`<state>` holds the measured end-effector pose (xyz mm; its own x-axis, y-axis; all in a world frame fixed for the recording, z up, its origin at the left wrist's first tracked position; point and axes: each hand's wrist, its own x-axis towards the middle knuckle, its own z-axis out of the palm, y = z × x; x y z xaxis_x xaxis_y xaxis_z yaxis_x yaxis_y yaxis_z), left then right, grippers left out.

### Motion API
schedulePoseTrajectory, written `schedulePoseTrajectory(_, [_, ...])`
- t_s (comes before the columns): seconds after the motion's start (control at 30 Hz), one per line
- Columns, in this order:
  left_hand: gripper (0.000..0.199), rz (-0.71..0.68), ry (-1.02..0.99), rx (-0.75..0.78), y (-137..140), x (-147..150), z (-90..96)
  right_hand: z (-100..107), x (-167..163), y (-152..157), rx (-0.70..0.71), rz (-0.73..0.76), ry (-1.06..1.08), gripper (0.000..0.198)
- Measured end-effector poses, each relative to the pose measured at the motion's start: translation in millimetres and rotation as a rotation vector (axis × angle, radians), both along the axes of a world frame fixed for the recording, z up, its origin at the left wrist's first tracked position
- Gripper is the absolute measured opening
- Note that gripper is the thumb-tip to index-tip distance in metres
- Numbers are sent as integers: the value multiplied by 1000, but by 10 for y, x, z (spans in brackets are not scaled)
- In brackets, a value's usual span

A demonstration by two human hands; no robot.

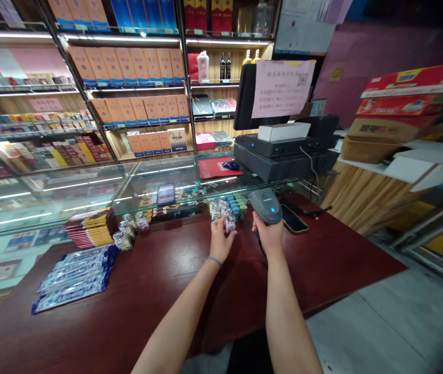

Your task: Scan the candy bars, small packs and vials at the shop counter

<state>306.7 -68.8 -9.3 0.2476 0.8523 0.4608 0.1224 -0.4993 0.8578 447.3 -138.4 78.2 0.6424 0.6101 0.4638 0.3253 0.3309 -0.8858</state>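
Observation:
My right hand (270,236) is wrapped round the handle of a dark grey barcode scanner (266,203), which shows a lit blue light on top. Its head points away from me, over the table. At the group of small jars (229,224) with pale lids, my left hand (222,240) has its thumb and fingers apart. The fingers are right at the nearest jars; whether they touch one I cannot tell. Several small green packs (240,201) stand in rows just right of these jars. A blue band (215,261) circles my left wrist.
At left on the dark red table (174,280) lie blue-and-white packets (75,275), a stack of yellow-and-maroon packs (91,228) and several jars (128,228). A phone (293,218) lies right of the scanner. Behind are a glass counter (159,174), a mouse (230,165) and a cash drawer (283,163).

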Motion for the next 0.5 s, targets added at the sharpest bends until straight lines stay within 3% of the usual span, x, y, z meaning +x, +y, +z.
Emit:
schedulePoseTrajectory(0.3, [52, 42, 61, 76, 31, 73, 44, 49, -28, -33, -3, 21, 21, 30])
schedulePoseTrajectory(0.5, [44, 70, -155, 10, 4, -302, 187, 7, -54, -1, 3, 47, 26, 29])
